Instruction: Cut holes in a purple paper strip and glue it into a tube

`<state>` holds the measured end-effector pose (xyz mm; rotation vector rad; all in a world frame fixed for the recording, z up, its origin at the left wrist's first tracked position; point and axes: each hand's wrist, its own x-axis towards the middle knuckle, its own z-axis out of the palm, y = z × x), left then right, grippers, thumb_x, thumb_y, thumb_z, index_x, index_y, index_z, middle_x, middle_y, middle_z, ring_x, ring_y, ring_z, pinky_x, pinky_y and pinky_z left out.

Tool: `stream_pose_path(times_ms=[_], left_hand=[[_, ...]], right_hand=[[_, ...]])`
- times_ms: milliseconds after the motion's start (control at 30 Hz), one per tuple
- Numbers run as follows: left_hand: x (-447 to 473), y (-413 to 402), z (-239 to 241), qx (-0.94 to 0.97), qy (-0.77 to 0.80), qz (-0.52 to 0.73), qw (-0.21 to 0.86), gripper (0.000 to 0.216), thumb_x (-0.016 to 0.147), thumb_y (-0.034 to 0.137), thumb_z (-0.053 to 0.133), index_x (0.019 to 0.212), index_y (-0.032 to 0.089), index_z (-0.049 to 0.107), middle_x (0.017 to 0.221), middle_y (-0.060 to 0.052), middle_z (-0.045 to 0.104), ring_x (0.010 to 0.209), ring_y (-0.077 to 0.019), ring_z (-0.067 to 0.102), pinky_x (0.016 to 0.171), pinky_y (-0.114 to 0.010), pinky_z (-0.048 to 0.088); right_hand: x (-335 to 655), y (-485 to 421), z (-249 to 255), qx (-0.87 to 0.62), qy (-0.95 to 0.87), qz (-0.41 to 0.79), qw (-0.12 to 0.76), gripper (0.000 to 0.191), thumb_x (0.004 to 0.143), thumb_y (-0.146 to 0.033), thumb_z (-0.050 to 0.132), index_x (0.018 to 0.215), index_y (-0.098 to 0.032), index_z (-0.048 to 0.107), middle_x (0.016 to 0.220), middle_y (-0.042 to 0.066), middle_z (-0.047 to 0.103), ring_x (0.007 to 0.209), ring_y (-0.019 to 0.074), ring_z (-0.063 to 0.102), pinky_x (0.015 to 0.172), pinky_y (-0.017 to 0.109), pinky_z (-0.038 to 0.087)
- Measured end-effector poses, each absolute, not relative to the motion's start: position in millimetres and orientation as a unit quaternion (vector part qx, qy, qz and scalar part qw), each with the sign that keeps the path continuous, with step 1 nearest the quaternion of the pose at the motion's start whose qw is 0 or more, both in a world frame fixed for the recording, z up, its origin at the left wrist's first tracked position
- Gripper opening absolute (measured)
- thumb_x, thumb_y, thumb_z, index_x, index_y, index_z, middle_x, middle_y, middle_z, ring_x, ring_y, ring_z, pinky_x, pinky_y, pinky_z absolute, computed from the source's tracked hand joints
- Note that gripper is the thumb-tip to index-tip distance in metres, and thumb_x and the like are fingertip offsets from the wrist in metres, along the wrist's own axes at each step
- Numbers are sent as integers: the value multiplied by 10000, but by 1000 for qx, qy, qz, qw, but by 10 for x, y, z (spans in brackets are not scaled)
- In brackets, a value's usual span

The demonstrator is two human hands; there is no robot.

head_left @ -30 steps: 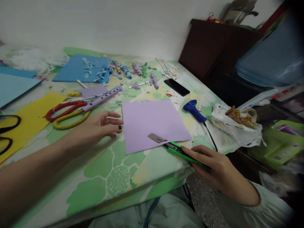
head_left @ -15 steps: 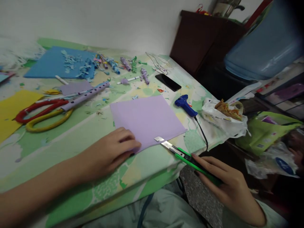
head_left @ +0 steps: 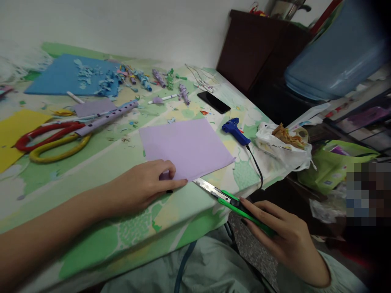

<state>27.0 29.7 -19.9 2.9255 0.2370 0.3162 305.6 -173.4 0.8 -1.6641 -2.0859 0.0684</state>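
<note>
A light purple sheet of paper (head_left: pixel 186 142) lies on the patterned tablecloth in front of me, apparently doubled along its near edge. My left hand (head_left: pixel 149 183) grips that edge at its left part, one finger stretched along it and the others curled. My right hand (head_left: pixel 284 236) is closed around the green and black handle of a utility knife (head_left: pixel 227 199), past the table's front edge. The extended blade points left, and its tip disappears under the near edge of the paper, close to my left fingertip.
Red-and-yellow-handled scissors (head_left: pixel 58 142) lie at left by a rolled purple tube (head_left: pixel 106 118). A blue glue gun (head_left: pixel 235 131), a black phone (head_left: pixel 214 101) and a white plastic bag (head_left: pixel 284 150) with food lie right. Blue foam sheet (head_left: pixel 67 77) and fringed paper rolls (head_left: pixel 184 94) sit behind.
The knife tip lay on top of the paper and is now tucked under its near edge. My left finger has stretched right along that edge. The view has shifted slightly.
</note>
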Motion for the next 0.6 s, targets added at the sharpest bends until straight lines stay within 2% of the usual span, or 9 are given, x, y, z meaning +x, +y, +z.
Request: stream_pose_path(times_ms=[267, 600], left_hand=[[251, 353, -139, 974, 63, 127, 178, 381, 935, 176, 402, 1236, 314, 589, 995, -68, 581, 824, -166, 554, 727, -272, 443], [235, 351, -177, 981, 54, 114, 145, 409, 925, 154, 399, 1269, 306, 560, 1031, -88, 563, 849, -185, 543, 742, -302, 439]], right_hand=[[3009, -1732, -10, -607, -758, 9, 238, 337, 880, -151, 552, 1209, -138, 625, 839, 71, 667, 638, 103, 633, 538, 174, 492], [3047, -1732, -13, -595, -764, 11, 248, 340, 878, -151, 566, 1214, -160, 621, 848, 67, 676, 625, 95, 624, 534, 173, 488]])
